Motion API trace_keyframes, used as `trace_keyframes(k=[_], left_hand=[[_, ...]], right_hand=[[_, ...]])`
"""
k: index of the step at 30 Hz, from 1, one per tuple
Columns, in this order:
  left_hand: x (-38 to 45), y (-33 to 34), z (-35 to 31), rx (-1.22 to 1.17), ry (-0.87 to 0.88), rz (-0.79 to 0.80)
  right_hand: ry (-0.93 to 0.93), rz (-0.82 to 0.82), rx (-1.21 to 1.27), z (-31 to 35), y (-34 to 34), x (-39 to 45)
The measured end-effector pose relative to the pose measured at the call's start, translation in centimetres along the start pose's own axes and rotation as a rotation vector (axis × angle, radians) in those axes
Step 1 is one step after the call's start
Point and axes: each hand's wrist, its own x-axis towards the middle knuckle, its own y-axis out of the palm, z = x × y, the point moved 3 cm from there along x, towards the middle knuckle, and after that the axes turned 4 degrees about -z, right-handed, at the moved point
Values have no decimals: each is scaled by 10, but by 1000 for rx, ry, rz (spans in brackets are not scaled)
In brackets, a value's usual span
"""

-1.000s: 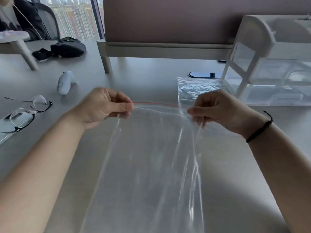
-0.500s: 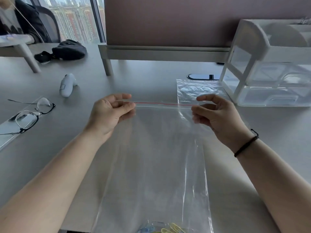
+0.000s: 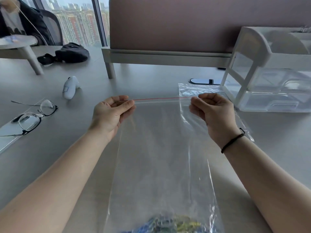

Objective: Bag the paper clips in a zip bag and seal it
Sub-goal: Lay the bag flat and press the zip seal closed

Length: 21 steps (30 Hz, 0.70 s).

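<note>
Head view: left hand [image 3: 111, 113] and right hand [image 3: 212, 111] fingers pinching zip bag [image 3: 161, 157] top corners; film thin, limp, slippery; paper clips [image 3: 170, 223] weighing bottom.

On the grey table [image 3: 151, 78] we note eyeglasses [image 3: 32, 116] at left, a white handheld device [image 3: 69, 87], a black pouch [image 3: 72, 52], and a clear drawer organiser [image 3: 272, 78] at right.

Both forearms are bare, with no sleeves in view. The right wrist wears a thin black cord bracelet [image 3: 233, 140] with a small knot at its outer side. The left hand [image 3: 111, 115] and right hand [image 3: 213, 115] carry no rings.
</note>
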Motion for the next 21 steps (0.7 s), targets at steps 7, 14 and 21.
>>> trace_keyframes(k=[7,14,21], left_hand=[[17,-20,-1,53,131,-167],[-95,45,-21,919,789,535],[-181,66,46,1446,591,1387]], right_hand=[[-21,-43,80,-2,14,14],[6,2,63,-5,0,2],[155,20,254,-6,-11,-5]])
